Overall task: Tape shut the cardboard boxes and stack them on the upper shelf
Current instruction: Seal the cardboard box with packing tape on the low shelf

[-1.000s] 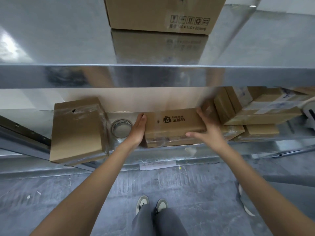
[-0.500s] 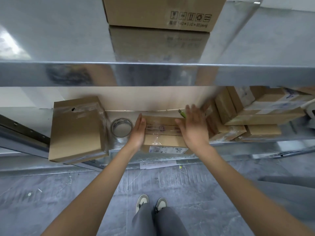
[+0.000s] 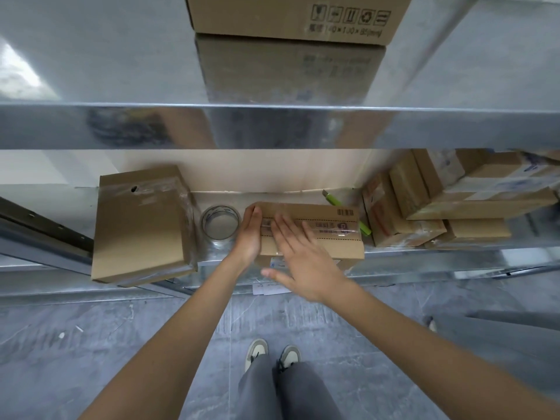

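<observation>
Far left on the lower shelf [image 3: 424, 262] lies a taped box [image 3: 142, 225], its near corner hanging over the edge. Just right of it stands the tape roll [image 3: 220, 222], close beside the left hand [image 3: 250, 234].

That left hand lies flat against the left end of the small box [image 3: 315, 234], fingers straight, steadying it without clasping. A second ago both hands held this box by its ends with its printed logo face showing; it has since been turned over, so the seam side with a strip of tape now faces up. The right hand [image 3: 303, 262], which half a second ago covered the box's right half, has slid left and now rests spread on the top near the left end, fingers straight and pressing. I judge this to be smoothing the tape down, so the sealing of this box looks nearly finished and lifting it comes next.

Behind the box's right end a green cutter [image 3: 333, 199] lies partly hidden. Further right sits a pile of boxes [image 3: 454, 195]. Above, on the upper shelf [image 3: 91, 56], one box [image 3: 291, 16] already stands.
</observation>
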Motion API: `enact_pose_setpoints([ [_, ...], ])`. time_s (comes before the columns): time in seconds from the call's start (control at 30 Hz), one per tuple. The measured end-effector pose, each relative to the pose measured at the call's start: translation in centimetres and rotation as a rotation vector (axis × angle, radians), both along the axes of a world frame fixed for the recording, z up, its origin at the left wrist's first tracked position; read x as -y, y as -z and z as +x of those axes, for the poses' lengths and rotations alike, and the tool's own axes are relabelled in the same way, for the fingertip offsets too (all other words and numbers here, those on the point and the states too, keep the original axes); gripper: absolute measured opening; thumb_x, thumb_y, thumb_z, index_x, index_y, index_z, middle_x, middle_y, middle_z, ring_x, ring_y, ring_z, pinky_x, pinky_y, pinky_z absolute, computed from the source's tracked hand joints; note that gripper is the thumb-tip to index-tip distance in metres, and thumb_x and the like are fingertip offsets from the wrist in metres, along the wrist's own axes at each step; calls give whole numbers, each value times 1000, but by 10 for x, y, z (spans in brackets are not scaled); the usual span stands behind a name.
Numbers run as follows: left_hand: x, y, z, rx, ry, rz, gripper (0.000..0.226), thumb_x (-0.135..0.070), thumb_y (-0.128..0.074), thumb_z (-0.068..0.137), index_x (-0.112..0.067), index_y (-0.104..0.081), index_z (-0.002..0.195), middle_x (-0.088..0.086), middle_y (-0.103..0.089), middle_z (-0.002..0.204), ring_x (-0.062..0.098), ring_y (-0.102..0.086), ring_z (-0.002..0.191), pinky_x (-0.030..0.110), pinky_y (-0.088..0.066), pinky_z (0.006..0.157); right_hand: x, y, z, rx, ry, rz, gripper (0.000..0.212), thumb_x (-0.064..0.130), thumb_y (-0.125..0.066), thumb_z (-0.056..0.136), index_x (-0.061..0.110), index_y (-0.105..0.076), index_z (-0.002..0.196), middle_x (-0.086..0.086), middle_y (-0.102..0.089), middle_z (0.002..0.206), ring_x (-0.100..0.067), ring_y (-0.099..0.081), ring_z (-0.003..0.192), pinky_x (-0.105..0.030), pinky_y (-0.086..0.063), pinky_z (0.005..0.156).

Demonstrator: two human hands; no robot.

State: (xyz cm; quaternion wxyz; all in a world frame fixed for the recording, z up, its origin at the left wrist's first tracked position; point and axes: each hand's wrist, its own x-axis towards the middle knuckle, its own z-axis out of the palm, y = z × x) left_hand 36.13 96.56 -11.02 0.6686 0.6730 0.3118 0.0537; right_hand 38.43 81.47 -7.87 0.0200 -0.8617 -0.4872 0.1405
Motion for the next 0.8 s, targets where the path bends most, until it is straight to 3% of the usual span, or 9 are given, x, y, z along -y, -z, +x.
enact_pose_setpoints([
  [0.17, 0, 2, 1, -40, 4, -10, 31, -25, -26, 108, -14, -46, 130, -12, -55, 107, -11, -49, 94, -6, -34, 69, 27, 9, -39, 40, -19, 1, 80, 61, -20, 99, 11, 9, 154, -3, 17, 161, -15, 21, 147, -40, 10, 121],
  [0.3, -3, 3, 2, -44, 8, -7, 43, -28, -27, 108, -11, -40, 145, -2, -48, 139, 5, -44, 125, 5, -28, 94, 30, 5, -23, -18, -43, 79, 80, 55, -35, 98, 23, 12, 154, 4, 17, 161, -12, 18, 148, -39, 6, 122],
  [0.4, -5, 0, 1, -40, 32, -34, 48, -34, -27, 108, -18, -29, 153, -5, -35, 154, 1, -31, 134, 11, -21, 102, 54, -8, 19, 36, 239, 135, 101, 67, -58, 80, 40, 8, 152, 1, 4, 164, -22, 5, 150, -39, 11, 118],
  [0.47, -5, -3, -1, -38, 15, -98, 50, -37, -28, 107, -21, -26, 154, -6, -30, 157, 7, -29, 141, 16, -21, 109, 73, -17, 42, -225, 539, 241, 116, 59, -77, 66, 38, -6, 154, 3, 3, 163, -20, -2, 149, -32, -2, 117],
  [0.53, -1, -11, -3, -15, -36, -182, 53, -43, -30, 106, -26, -22, 155, -6, -29, 158, 11, -30, 143, 26, -20, 117, 85, -18, 53, -474, 630, 400, 109, 58, -81, 55, 32, -33, 149, 10, -21, 156, -3, -22, 140, -14, -16, 109],
  [0.6, -1, -12, -8, 12, -97, -280, 56, -54, -31, 102, -31, -28, 153, -5, -39, 154, 14, -41, 139, 37, -29, 118, 89, -19, 59, -467, 627, 502, 100, 75, -73, 52, 31, -51, 138, 22, -40, 136, 18, -32, 122, 4, -21, 95],
  [0.63, -1, -13, -12, 15, -110, -293, 53, -59, -31, 100, -35, -42, 146, -5, -51, 145, 11, -51, 130, 34, -38, 112, 87, -20, 63, -425, 654, 522, 98, 84, -66, 51, 31, -57, 133, 24, -48, 127, 17, -40, 115, 6, -27, 87],
  [0.73, -1, -16, -23, -39, -48, -161, 44, -56, -31, 101, -38, -71, 108, -9, -73, 111, 1, -68, 99, 12, -49, 81, 72, -20, 77, -360, 795, 383, 90, 89, -50, 63, 29, -56, 129, 6, -64, 116, -16, -59, 108, -25, -41, 78],
  [0.8, -1, -14, -21, -46, 13, -36, 46, -49, -26, 105, -29, -61, 129, -6, -66, 124, 6, -61, 112, 16, -43, 88, 58, -18, 85, -415, 856, 269, 78, 80, -49, 77, 22, -50, 130, -3, -64, 119, -25, -60, 105, -33, -42, 78],
])
